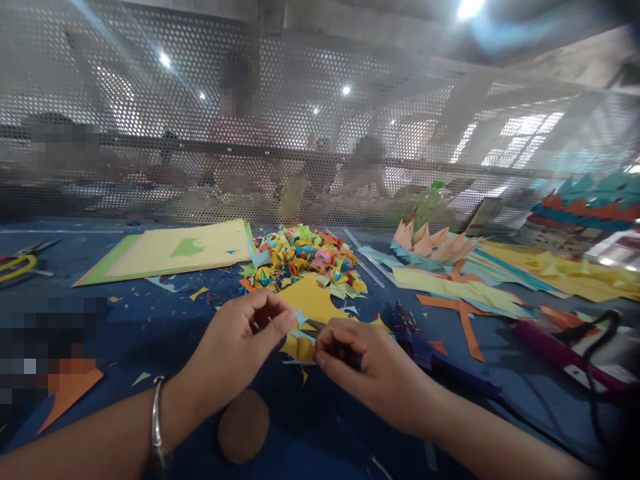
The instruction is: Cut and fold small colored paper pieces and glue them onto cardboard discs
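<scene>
Left forearm: closest to the lens, coming in from the bottom left corner, with a silver bangle at the wrist.
Far left: yellow-handled scissors on the blue table, partly cut off by the frame. Nearer the camera there's an orange paper scrap, half lost in the pixelated patch.
Paper stack: pale yellow and green sheets lying flat, little green cutout on top.
Left hand: thumb and finger pinched together right by a light blue paper tip. Honestly can't tell if they've got hold of it.
Brown disc: flat on the table, just below the left hand.
Middle: yellow-and-blue paper piece sits between the two hands, with a bigger yellow sheet just behind it. Past that, a big heap of colorful folded paper bits.
Right hand: fingers curled around a dark tool, mostly hidden, thin tip poking out toward the paper.
Right side: dark blue corded tool, spiky peach paper behind it, orange strips, then a magenta thing with a black cable.
Far right: spiky teal-and-orange paper bands, kinda blurry.
</scene>
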### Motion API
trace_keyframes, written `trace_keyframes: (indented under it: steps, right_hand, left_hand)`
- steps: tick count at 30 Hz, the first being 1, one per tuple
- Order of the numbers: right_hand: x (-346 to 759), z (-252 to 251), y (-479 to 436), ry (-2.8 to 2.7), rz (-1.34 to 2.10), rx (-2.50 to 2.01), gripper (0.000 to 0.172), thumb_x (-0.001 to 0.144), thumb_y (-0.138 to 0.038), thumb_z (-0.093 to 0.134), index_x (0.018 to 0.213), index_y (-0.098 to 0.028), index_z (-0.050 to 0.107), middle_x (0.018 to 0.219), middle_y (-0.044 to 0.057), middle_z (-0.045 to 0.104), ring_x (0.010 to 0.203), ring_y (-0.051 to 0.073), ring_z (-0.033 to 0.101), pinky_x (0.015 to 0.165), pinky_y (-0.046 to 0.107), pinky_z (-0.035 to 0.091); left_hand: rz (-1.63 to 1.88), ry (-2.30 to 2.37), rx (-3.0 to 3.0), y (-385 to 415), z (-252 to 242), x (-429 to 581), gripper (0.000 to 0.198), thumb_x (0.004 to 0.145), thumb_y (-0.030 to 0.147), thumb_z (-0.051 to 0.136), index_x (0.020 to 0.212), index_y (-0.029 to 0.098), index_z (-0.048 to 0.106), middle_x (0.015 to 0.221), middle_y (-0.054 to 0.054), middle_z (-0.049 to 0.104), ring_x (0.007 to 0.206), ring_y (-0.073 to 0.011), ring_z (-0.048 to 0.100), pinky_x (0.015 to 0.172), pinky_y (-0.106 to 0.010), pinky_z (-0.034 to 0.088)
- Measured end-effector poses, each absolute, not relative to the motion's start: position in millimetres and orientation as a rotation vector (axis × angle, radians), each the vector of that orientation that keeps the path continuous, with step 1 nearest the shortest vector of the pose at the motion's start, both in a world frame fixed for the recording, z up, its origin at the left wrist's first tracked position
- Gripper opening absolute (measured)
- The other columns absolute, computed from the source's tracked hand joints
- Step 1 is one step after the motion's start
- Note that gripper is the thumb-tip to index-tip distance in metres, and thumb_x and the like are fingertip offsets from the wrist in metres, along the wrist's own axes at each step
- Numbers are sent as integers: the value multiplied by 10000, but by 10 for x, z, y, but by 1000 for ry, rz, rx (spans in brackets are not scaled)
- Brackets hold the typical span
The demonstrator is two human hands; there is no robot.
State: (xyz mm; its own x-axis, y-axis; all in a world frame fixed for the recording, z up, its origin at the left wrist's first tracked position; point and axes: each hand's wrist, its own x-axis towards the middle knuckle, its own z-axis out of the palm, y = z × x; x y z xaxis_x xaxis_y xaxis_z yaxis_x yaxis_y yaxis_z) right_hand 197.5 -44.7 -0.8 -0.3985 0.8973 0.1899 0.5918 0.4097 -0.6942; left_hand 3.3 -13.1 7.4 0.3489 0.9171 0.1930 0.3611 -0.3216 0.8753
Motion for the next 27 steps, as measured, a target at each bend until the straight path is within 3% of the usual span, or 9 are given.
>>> trace_keyframes:
  steps: [7, 12, 16, 20, 27]
  right_hand:
    - [1936, 22, -520, -2320, 875, -1238, 83, 751, -111, 531, 721, -170, 581, 650, -39, 513, 526, 71, 430, 476, 175, 332]
    - [1953, 1, -539, -2381, 801, -1221, 47, 779, -163, 557, 773, -177, 601, 691, -31, 551, 533, 71, 454, 484, 176, 343]
    - [1978, -7, -536, -2368, 706, -1248, 48, 778, -165, 566, 737, -186, 580, 657, -39, 545, 525, 75, 459, 491, 187, 339]
    - [2062, -16, -453, -2254, 503, -1374, 94, 817, -180, 522, 729, -189, 551, 641, -27, 541, 537, 96, 459, 504, 212, 335]
    - [2224, -63, -301, -2283, 175, -1567, 29, 799, -165, 562, 793, -190, 575, 771, 14, 562, 691, 146, 523, 609, 254, 367]
  left_hand:
    - [944, 1303, 2134, 39, 61, -92, 154, 840, 272, 519, 904, 189, 633, 885, -43, 642, 777, -180, 580, 650, -282, 440]
    - [834, 1263, 2372, 81, 5, -75, 137, 828, 251, 540, 860, 193, 660, 867, -45, 631, 867, -215, 555, 782, -345, 425]
    - [751, 1189, 2453, 42, -22, -18, 163, 815, 296, 586, 916, 208, 678, 919, -48, 624, 920, -233, 532, 872, -399, 386]
    - [706, 1173, 2485, 18, -56, 7, 145, 810, 261, 591, 921, 219, 676, 945, -52, 609, 942, -246, 511, 836, -389, 398]
    - [639, 1160, 2552, 27, -86, 34, 116, 811, 259, 591, 905, 219, 645, 943, -48, 586, 932, -258, 494, 852, -426, 368]
